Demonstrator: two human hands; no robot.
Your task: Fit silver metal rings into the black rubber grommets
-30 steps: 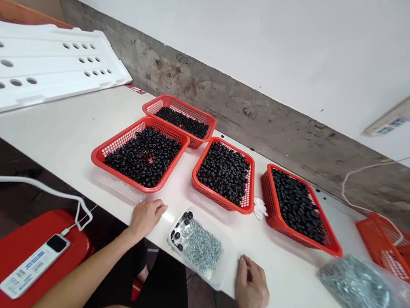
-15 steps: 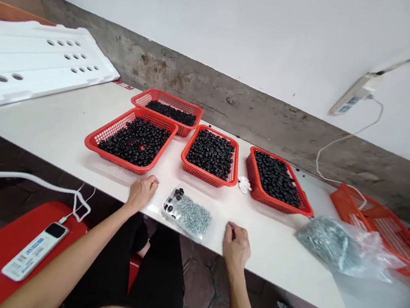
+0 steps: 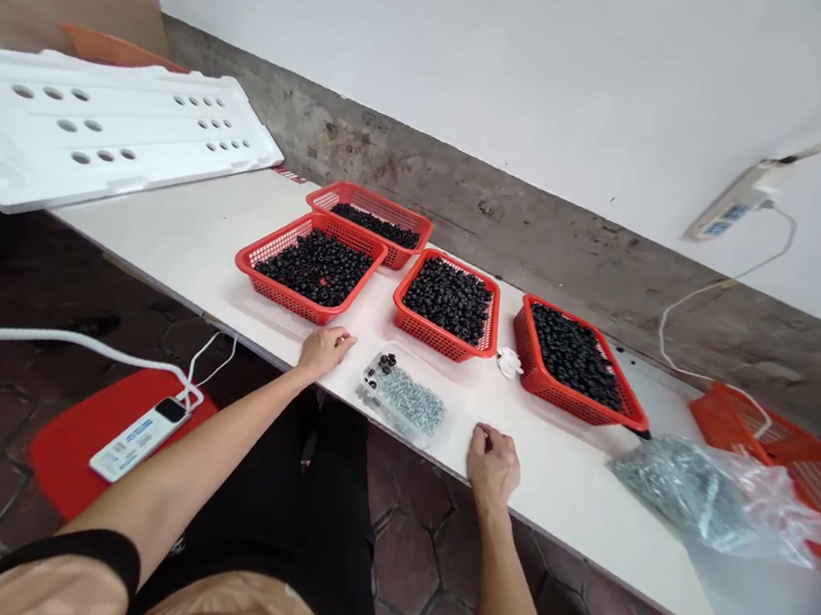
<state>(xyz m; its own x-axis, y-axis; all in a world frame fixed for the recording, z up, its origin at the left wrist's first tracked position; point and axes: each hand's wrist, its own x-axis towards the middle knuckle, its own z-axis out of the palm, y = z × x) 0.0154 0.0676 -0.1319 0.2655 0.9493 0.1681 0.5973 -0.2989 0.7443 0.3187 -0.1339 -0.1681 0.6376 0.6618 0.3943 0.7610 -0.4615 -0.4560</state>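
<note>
My left hand [image 3: 327, 351] rests on the white table [image 3: 217, 222] near its front edge, fingers curled together, with nothing visible in them. On the same edge, farther right, lies my right hand [image 3: 493, 467], loosely curled and holding nothing that shows. Between them stands a clear plastic tray [image 3: 432, 442]. It holds many small silvery metal pieces [image 3: 409, 400] and several black ring-like parts [image 3: 382, 364] at its left end. Neither hand touches the tray. Beyond it are red baskets of black parts: front left [image 3: 290, 301], back left [image 3: 334, 196], middle [image 3: 443, 340] and right [image 3: 576, 401].
A clear bag of metal pieces [image 3: 689, 490] lies at the right, against tilted orange baskets [image 3: 804, 475]. White foam board [image 3: 147, 127] leans at the left. A power strip [image 3: 143, 439] sits on a red stool [image 3: 71, 439]; another [image 3: 738, 199] hangs on the wall.
The view has shifted, so the table's contents appear farther right and more foam board shows. Both hands stay curled at the table's edge, on either side of the tray.
</note>
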